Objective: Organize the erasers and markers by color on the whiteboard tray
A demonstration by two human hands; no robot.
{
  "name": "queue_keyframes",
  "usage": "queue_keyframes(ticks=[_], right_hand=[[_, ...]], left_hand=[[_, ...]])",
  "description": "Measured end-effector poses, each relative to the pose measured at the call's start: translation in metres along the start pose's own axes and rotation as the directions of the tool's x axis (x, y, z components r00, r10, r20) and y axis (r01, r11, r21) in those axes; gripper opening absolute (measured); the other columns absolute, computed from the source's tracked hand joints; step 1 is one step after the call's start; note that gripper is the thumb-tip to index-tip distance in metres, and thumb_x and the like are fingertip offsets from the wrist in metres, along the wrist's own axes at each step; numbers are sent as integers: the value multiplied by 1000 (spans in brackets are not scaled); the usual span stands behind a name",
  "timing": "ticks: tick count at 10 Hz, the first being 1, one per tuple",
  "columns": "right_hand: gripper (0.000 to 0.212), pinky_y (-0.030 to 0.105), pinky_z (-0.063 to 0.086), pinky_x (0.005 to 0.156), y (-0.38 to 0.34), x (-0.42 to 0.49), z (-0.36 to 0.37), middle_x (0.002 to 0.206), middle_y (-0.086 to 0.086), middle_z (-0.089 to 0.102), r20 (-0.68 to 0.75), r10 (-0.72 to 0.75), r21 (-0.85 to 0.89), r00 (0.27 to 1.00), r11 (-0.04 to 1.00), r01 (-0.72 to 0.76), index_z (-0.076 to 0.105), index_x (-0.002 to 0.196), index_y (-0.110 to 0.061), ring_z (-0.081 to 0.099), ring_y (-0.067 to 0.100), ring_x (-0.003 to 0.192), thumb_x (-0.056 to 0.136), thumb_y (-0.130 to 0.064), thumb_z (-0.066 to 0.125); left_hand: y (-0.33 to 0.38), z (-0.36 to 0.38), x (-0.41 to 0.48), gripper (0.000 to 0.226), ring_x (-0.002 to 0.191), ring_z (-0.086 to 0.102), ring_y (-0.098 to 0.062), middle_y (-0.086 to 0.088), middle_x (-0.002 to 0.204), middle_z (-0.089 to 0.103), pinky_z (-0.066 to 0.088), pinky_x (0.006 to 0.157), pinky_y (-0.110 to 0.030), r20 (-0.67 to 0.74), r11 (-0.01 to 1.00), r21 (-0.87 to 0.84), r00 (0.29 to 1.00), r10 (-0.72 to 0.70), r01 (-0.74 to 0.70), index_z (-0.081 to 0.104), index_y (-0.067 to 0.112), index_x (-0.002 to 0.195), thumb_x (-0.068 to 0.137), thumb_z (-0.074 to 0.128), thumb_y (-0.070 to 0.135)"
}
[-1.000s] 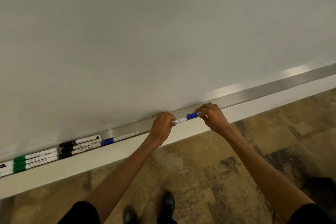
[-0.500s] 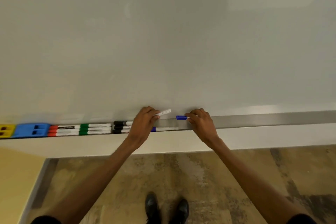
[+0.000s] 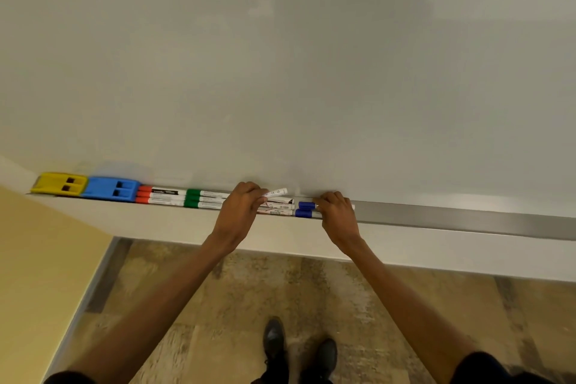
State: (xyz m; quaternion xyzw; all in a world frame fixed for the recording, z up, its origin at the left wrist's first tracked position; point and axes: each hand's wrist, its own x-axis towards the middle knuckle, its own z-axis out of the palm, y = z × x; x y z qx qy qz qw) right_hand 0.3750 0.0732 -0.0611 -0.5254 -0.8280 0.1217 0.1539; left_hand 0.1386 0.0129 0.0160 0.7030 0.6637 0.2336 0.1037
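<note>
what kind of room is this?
Probably a classroom or meeting room: a large wall whiteboard, a metal tray with markers and erasers, and carpeted floor.

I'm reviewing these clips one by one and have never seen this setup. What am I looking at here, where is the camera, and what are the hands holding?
There is no machine: a person wears a camera on the head, looking down at their own arms and shoes. Ahead is a whiteboard with a metal tray. On it, from the left: a yellow eraser, a blue eraser, red-capped markers, green-capped markers, more markers partly hidden, then two blue-capped markers. The left hand holds a white marker tilted above the tray. The right hand rests on the blue-capped markers.
</note>
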Motion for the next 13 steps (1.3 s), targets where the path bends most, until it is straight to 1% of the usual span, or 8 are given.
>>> queue_keyframes(ticks=[2, 3, 5, 6, 7, 8, 12, 13], right_hand=[[33, 37, 49, 82, -5, 3, 2, 105, 6, 68, 78, -21, 21, 997, 1000, 19, 67, 112, -14, 57, 25, 102, 81, -3, 68], [36, 38, 52, 82, -6, 0, -2, 108, 7, 67, 48, 0, 72, 999, 997, -4, 66, 113, -12, 57, 26, 103, 80, 2, 65], [43, 37, 52, 91, 6, -33, -19, 115, 7, 66, -136, 191, 175, 972, 970, -167, 64, 120, -11, 57, 23, 106, 84, 9, 55], [42, 37, 53, 87, 20, -52, -27, 110, 5, 68, -143, 227, 145, 963, 968, -207, 67, 115, -14, 59, 22, 101, 83, 10, 55], [42, 37, 52, 83, 31, -68, -34, 105, 5, 68, -131, 261, 122, 957, 962, -246, 69, 109, -13, 59, 24, 98, 80, 12, 54], [40, 38, 52, 86, 39, -85, -42, 106, 5, 68, -136, 260, 94, 956, 964, -249, 69, 108, -13, 59, 24, 101, 80, 12, 55], [37, 37, 52, 83, 46, -96, -40, 103, 5, 69, -106, 258, 59, 960, 966, -253, 70, 106, -12, 60, 24, 98, 81, 11, 57], [35, 37, 51, 84, 42, -85, -36, 106, 4, 67, -133, 265, 72, 955, 964, -258, 69, 107, -12, 59, 23, 101, 81, 9, 58]], left_hand=[[4, 4, 5, 21, 94, 54, -23, -6, 99, 64, 48, 73, -38, 6, 999, -15, 999, 41, -41, 68, 8, 110, 94, 55, 12], [10, 11, 11, 22, 95, 54, -22, -6, 100, 64, 48, 73, -36, 8, 998, -32, 999, 53, -53, 68, 8, 111, 93, 56, 13], [45, 44, 25, 26, 89, 59, -28, -13, 97, 66, 55, 67, -40, 31, 975, -25, 975, 221, -220, 69, 1, 105, 81, 65, -7], [62, 73, 29, 32, 95, 58, -26, -11, 100, 66, 54, 73, -34, 42, 963, -5, 962, 268, -268, 68, 4, 108, 78, 68, -5], [67, 106, 29, 38, 98, 61, -27, -12, 104, 67, 56, 79, -35, 11, 958, 22, 958, 285, -285, 67, 3, 109, 72, 75, -5], [73, 123, 32, 43, 100, 63, -29, -13, 105, 68, 56, 83, -38, 17, 970, 28, 970, 242, -242, 67, 1, 109, 68, 78, -6], [73, 142, 30, 56, 107, 57, -30, -13, 111, 65, 52, 89, -42, 126, 963, 133, 968, 218, -234, 62, 0, 116, 64, 79, -7], [65, 154, 28, 55, 111, 54, -28, -12, 116, 63, 48, 93, -42, 52, 956, 177, 973, 227, -233, 58, 2, 123, 71, 76, -3]])
